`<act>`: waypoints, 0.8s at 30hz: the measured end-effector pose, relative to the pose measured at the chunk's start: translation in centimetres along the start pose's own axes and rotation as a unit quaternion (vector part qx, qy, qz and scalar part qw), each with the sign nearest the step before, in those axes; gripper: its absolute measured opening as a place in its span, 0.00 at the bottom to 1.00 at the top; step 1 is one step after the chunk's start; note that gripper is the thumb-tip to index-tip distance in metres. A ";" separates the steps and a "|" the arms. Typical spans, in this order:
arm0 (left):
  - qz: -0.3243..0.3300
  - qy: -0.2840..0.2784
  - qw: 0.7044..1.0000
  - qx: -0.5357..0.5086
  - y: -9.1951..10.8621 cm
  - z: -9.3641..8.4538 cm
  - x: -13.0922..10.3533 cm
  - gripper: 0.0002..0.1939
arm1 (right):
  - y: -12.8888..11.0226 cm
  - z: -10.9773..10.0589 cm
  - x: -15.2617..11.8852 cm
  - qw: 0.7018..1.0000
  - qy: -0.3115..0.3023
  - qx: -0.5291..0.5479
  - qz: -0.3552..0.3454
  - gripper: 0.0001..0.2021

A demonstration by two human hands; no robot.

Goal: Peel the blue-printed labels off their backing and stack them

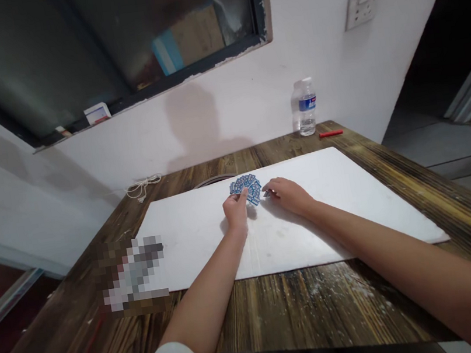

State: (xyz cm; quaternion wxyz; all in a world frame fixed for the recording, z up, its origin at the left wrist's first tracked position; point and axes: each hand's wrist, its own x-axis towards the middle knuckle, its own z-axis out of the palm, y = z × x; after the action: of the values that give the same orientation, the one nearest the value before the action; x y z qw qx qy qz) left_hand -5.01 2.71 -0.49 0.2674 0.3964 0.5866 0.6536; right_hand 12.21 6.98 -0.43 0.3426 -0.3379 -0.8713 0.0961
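Note:
My left hand (236,207) is closed, thumb in front, on a spread fan of small blue-and-white patterned cards (251,185). The fan is held up over the middle of a white board (311,206), facing me. Just right of the fan, my right hand (285,191) is closed with its fingertips pinched together. Something small and greyish shows at those fingertips, too small to make out. A narrow gap separates the right fingertips from the cards.
The board lies on a dark wooden table (299,308). At the back right stand a water bottle (307,108) and a red pen-like stick (330,133). A white cord (143,185) lies back left. A blurred-out patch covers something at the left.

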 end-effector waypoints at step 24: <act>-0.015 -0.264 0.961 0.081 1.1 0.7 -2.1 0.17 | 0.2 -4.4 2.6 0.880 0.053 0.437 0.179 0.15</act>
State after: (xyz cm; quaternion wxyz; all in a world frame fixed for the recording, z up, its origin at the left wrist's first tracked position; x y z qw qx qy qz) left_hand -3.16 1.16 0.19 0.3891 0.5663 0.5522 0.4722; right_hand 13.82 8.52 4.13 0.4784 -0.3089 -0.6460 0.5084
